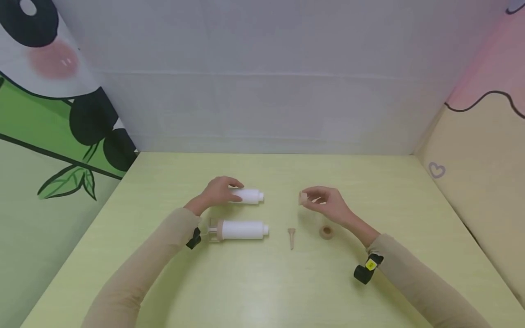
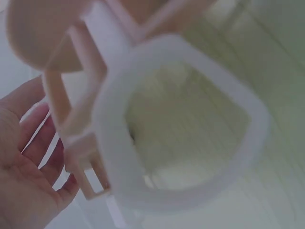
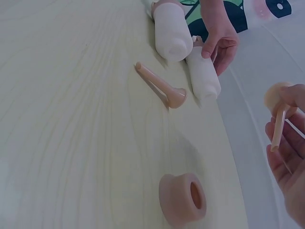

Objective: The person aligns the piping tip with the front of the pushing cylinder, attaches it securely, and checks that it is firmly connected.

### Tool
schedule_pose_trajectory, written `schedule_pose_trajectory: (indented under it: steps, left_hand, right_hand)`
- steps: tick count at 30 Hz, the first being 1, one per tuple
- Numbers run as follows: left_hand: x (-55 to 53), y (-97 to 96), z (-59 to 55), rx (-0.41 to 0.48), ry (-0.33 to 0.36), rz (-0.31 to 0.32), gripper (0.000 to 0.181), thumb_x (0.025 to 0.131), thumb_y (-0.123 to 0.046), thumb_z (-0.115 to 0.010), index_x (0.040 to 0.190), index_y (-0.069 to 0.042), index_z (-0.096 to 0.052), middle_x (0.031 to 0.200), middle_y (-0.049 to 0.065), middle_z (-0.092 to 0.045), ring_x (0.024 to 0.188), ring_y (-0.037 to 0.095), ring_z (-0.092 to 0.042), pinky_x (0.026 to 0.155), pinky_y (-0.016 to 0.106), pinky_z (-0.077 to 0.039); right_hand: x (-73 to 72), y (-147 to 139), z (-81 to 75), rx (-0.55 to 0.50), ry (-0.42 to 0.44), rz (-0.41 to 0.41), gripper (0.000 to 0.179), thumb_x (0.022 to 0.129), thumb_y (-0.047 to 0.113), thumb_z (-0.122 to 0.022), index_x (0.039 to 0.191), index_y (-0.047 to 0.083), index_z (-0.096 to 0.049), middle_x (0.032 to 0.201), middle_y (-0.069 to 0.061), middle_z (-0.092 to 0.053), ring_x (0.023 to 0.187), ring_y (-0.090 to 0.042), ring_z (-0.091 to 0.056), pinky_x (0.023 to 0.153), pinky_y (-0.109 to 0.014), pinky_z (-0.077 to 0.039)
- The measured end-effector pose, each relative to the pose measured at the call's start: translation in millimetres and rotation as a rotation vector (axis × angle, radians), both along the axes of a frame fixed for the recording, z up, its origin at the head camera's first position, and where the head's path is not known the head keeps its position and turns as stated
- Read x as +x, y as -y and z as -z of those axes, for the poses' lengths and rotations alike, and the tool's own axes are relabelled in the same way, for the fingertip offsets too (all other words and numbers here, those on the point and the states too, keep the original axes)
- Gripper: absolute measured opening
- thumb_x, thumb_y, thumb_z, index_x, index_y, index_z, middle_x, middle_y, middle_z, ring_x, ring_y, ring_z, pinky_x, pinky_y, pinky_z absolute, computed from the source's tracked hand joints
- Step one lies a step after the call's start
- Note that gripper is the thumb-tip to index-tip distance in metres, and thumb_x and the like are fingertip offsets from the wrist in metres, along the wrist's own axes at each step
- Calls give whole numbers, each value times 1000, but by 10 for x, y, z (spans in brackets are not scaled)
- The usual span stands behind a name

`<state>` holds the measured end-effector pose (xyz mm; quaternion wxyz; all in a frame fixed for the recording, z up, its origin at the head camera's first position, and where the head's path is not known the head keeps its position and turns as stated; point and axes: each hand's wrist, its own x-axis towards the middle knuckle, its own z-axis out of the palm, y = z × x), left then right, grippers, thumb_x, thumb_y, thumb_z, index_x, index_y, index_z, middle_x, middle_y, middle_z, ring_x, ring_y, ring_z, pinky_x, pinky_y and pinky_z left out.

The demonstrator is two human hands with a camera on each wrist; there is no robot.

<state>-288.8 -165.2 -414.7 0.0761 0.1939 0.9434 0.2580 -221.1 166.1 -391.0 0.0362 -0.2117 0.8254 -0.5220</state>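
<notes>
My left hand (image 1: 217, 191) grips a white barrel (image 1: 249, 196), shaped like a large syringe, lying on its side at the back. A second white barrel (image 1: 244, 230), with a beige end collar and a narrow tip pointing right, rests in front of it. A white loop handle (image 2: 259, 126) fills much of the left wrist view, blurred. Between thumb and fingers, my right hand (image 1: 330, 201) pinches a beige funnel-shaped nozzle (image 3: 280, 125), its thin stem hanging down in the right wrist view. A matching nozzle (image 1: 291, 236) and a beige ring cap (image 1: 326, 233) lie below that hand.
Everything rests on a pale wood-grain table (image 1: 254, 282). A plain light cloth backdrop (image 1: 262, 109) meets its far edge, with printed panels at both sides. Black wrist cameras sit on both sleeves.
</notes>
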Motion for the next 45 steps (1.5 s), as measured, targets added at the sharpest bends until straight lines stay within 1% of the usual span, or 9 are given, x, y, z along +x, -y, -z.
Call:
schedule_pose_trajectory:
  steps: [3,8,11,18,22,26,33,39,45]
  left_hand:
    - [-15,74,61,-4,9,5,43,72,-21,-76,111,-5,-64,112,13,-62,102,28,-57,86,41,-44]
    - [-28,159,164,38,1,39,46,70,-18,-78,110,-2,-63,108,14,-63,96,27,-59,82,39,-46]
    - [-23,180,183,64,-19,49,45,68,-18,-79,108,-2,-64,106,14,-65,94,26,-60,81,39,-46]
    - [-19,191,211,54,-53,48,43,67,-20,-79,105,-4,-66,103,11,-66,91,24,-61,79,38,-47]
    - [1,162,144,87,-83,45,43,66,-19,-80,104,-4,-66,102,11,-66,90,25,-61,78,39,-47]
    - [51,74,-4,130,-85,47,43,66,-19,-80,105,-6,-66,103,9,-66,91,23,-60,78,38,-47]
    - [222,-122,-253,161,-69,63,46,67,-22,-80,108,-8,-66,105,7,-65,92,21,-59,78,37,-47]
    - [359,-196,-343,197,-64,68,47,67,-23,-80,109,-8,-64,105,7,-65,92,20,-60,76,36,-47]
    - [447,-229,-362,194,-60,90,45,67,-23,-80,107,-9,-65,103,5,-65,88,18,-59,73,34,-48]
  right_hand:
    - [6,3,15,-3,4,2,29,82,6,-65,109,-4,-61,101,-17,-64,89,-27,-57,76,-34,-49]
    - [22,17,34,-13,14,3,28,82,6,-65,108,-4,-62,100,-17,-64,90,-28,-57,76,-34,-48]
    - [30,27,45,-15,16,8,28,82,6,-65,108,-4,-62,100,-17,-64,89,-28,-57,75,-32,-48]
    - [48,49,70,-14,15,11,28,82,6,-65,108,-4,-62,101,-17,-64,89,-28,-58,75,-32,-49]
    - [52,73,83,-17,13,7,28,82,7,-65,108,-4,-62,102,-17,-64,90,-28,-58,76,-34,-49]
    - [65,100,72,-15,3,8,28,82,7,-65,108,-3,-62,102,-17,-64,90,-28,-58,76,-34,-49]
    - [112,145,33,-8,-20,12,27,83,8,-65,107,-3,-63,100,-16,-65,89,-26,-58,75,-33,-49]
    - [160,190,2,-12,-48,28,28,82,6,-64,108,-4,-62,100,-16,-64,88,-23,-57,75,-33,-48]
    - [191,257,1,-25,-48,49,30,82,6,-64,110,-5,-61,102,-18,-64,89,-26,-57,77,-37,-47]
